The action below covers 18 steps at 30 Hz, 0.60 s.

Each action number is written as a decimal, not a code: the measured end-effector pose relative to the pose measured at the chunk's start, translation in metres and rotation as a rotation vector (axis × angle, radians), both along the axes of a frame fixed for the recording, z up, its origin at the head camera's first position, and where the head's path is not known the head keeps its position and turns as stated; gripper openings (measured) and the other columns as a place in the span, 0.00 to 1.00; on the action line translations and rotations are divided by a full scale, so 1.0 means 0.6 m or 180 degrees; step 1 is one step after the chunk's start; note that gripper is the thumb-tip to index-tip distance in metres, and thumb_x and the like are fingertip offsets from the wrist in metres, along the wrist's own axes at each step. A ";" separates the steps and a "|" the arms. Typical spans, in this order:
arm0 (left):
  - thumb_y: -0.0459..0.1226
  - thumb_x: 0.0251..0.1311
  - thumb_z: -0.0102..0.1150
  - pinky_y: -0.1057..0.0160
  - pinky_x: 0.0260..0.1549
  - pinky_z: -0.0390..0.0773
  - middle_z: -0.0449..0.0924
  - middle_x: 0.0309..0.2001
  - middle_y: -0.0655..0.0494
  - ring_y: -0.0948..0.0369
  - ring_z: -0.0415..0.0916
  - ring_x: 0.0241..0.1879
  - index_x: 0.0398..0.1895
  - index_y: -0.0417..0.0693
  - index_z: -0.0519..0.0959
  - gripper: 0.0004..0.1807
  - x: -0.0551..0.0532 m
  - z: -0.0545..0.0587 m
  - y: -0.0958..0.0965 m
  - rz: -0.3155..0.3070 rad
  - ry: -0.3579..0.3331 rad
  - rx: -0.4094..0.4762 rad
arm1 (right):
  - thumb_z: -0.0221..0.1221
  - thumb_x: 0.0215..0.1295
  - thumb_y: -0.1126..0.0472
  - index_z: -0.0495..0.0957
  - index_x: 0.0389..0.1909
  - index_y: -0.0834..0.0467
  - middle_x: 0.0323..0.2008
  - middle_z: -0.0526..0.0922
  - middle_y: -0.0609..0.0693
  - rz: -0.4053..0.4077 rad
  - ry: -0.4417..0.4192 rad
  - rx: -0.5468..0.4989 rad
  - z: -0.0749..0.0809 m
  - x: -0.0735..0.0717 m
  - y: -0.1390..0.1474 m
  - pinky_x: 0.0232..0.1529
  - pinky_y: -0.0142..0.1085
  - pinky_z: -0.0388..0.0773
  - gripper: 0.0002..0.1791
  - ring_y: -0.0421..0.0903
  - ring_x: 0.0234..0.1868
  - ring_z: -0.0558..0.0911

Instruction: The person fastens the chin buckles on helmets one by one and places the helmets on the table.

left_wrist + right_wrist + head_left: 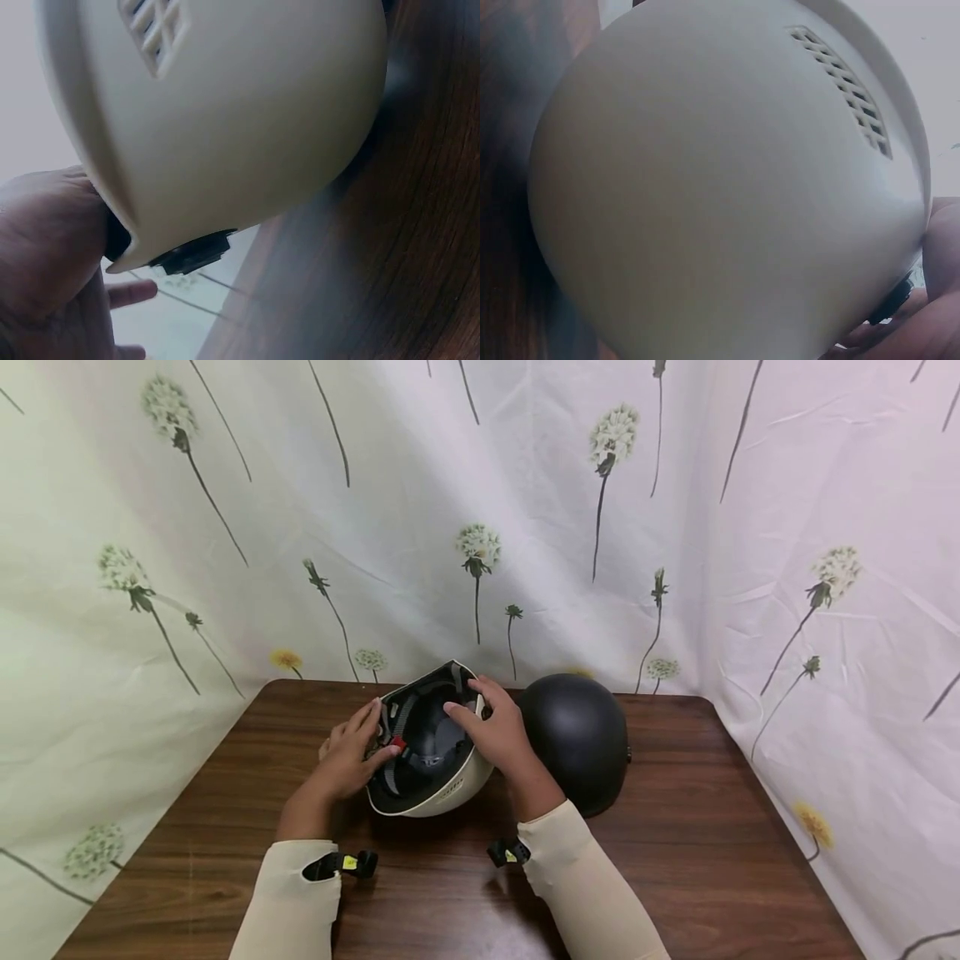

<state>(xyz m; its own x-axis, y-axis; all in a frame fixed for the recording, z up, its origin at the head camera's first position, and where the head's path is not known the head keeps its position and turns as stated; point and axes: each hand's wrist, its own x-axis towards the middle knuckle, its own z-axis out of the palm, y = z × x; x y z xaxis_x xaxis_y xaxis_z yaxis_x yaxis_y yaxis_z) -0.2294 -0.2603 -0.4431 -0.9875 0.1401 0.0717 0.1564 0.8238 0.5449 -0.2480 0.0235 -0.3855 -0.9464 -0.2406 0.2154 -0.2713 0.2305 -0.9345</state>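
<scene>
A cream helmet [444,793] lies upside down on the brown wooden table [712,860], its dark padding and grey straps facing up. My left hand [348,760] holds its left rim, thumb by a red buckle [397,743] on the strap. My right hand [501,735] grips the right rim, fingers curled over the edge into the padding. In the left wrist view the cream helmet [247,112] fills the frame with my left hand [45,255] against its edge. In the right wrist view the cream helmet's shell [705,195] is close up, and my right hand [941,300] shows at the lower right.
A black helmet [573,735] sits dome up just right of the cream one, almost touching my right hand. A white cloth with dandelion prints [525,510] hangs round the table's back and both sides. Bare wood lies in front of my forearms.
</scene>
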 end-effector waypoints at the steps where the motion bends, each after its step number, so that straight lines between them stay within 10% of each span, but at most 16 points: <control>1: 0.57 0.76 0.56 0.19 0.66 0.43 0.39 0.86 0.47 0.27 0.42 0.78 0.88 0.56 0.40 0.49 0.000 -0.001 0.001 0.0001 -0.0025 -0.0009 | 0.66 0.71 0.46 0.70 0.77 0.55 0.82 0.59 0.54 -0.0013 0.0014 0.0024 0.001 0.000 -0.001 0.77 0.53 0.62 0.38 0.53 0.82 0.57; 18: 0.60 0.72 0.58 0.18 0.64 0.50 0.38 0.86 0.48 0.24 0.48 0.75 0.88 0.54 0.42 0.53 -0.011 -0.050 0.011 -0.0057 -0.0145 -0.0066 | 0.64 0.65 0.32 0.61 0.82 0.39 0.84 0.52 0.41 0.0011 0.0438 0.0727 0.007 0.018 -0.028 0.72 0.70 0.46 0.47 0.50 0.84 0.52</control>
<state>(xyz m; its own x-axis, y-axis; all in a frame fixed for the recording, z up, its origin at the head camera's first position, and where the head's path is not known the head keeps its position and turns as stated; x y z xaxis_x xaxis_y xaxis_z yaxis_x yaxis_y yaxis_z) -0.2362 -0.2536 -0.4733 -0.9871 0.1586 0.0236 0.1466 0.8324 0.5345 -0.2371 0.0065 -0.3816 -0.9111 -0.3009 0.2818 -0.3934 0.4301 -0.8126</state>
